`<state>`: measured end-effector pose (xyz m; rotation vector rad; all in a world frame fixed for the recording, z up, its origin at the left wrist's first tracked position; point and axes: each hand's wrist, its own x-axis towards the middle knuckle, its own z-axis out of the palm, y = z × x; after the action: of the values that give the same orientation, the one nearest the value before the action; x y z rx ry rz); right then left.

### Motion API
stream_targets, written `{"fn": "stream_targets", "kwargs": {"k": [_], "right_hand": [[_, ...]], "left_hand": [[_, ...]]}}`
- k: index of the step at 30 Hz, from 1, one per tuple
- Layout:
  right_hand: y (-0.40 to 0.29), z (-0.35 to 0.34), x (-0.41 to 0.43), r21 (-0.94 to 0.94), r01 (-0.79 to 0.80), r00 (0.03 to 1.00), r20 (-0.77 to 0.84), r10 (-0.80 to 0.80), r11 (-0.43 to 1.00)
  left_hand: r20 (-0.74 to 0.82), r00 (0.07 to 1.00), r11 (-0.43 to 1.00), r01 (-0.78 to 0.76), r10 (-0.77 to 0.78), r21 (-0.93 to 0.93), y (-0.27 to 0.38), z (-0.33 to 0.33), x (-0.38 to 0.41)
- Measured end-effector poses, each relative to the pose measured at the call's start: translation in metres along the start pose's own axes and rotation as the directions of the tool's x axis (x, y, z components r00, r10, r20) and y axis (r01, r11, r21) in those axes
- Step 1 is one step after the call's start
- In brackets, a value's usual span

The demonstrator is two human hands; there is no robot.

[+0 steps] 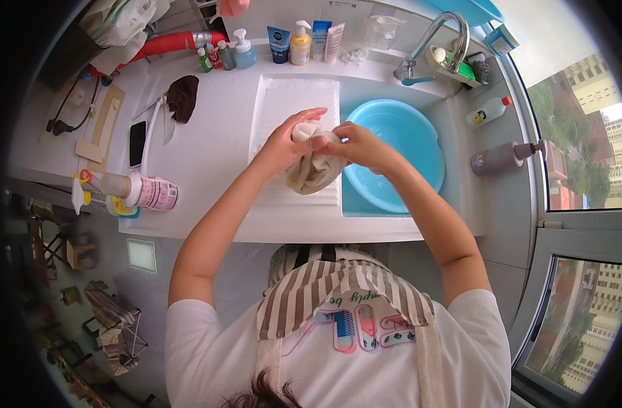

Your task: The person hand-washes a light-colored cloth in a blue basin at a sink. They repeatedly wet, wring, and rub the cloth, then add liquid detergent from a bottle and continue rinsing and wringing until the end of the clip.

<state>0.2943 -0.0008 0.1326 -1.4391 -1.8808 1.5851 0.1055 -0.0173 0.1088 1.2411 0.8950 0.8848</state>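
A wet, cream-coloured cloth (316, 171) is bunched up between my two hands, above the white ribbed washboard (295, 97) of the sink. My left hand (289, 143) has it from the left, the thumb across the cloth and the fingers reaching up behind it. From the right, my right hand (359, 145) pinches the upper part of the cloth with thumb and fingers. Just right of the board, a light-blue plastic basin (392, 199) with water in it sits in the sink, partly under my right hand and forearm.
Behind the sink stand a chrome faucet (461, 35), a yellow pump bottle (300, 43) and several tubes. On the left counter lie a dark brown cloth (182, 99), a black phone (137, 144) and a pink-labelled bottle (158, 194). A mauve pump bottle (499, 159) is at the right.
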Motion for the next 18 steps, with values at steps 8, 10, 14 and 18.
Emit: {"fn": "stream_targets", "kwargs": {"k": [8,10,14,18], "right_hand": [[-0.005,0.034,0.001,0.580,-0.150,0.987,0.138,0.085,0.801],[-0.001,0.036,0.001,0.705,-0.153,0.988,0.131,0.085,0.693],[0.023,0.025,0.011,0.862,-0.229,0.969,0.158,0.189,0.451],[0.075,0.055,0.031,0.811,-0.400,0.879,0.208,0.428,0.426]], "left_hand": [[-0.041,0.976,0.677,-0.116,0.212,0.727,-0.011,0.008,-0.033],[-0.030,0.957,0.650,-0.174,0.290,0.740,-0.011,0.000,-0.035],[-0.032,0.897,0.634,-0.285,0.440,0.719,-0.002,-0.006,-0.034],[0.005,0.836,0.600,-0.398,0.548,0.694,0.004,-0.002,-0.032]]}}
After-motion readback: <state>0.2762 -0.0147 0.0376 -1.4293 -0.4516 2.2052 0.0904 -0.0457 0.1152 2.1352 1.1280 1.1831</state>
